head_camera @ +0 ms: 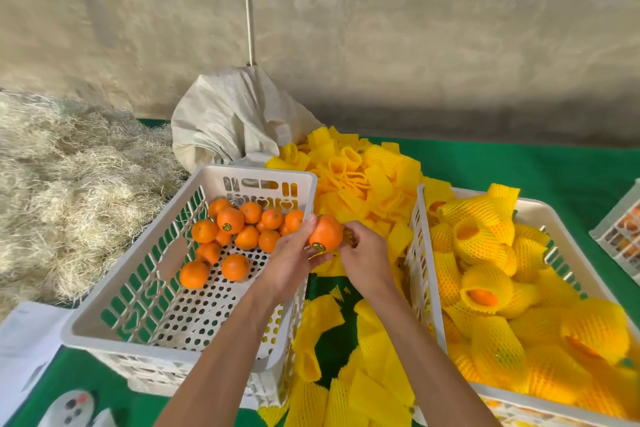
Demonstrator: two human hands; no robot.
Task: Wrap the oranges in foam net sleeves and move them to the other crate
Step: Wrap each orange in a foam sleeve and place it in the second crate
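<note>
Above left crate rim: left hand grip holds orange; right hand pinching.

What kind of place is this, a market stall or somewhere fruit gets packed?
Most likely a small fruit-packing station. A white crate holds bare oranges, another crate holds oranges in foam net sleeves, and loose sleeves lie heaped on the green table cover.

White sack — straw pile beside.

Bright, even daylight, soft shadows, no glare, wide-angle bending at edges, slight blur in corners, centre sharp, colours vivid
</note>
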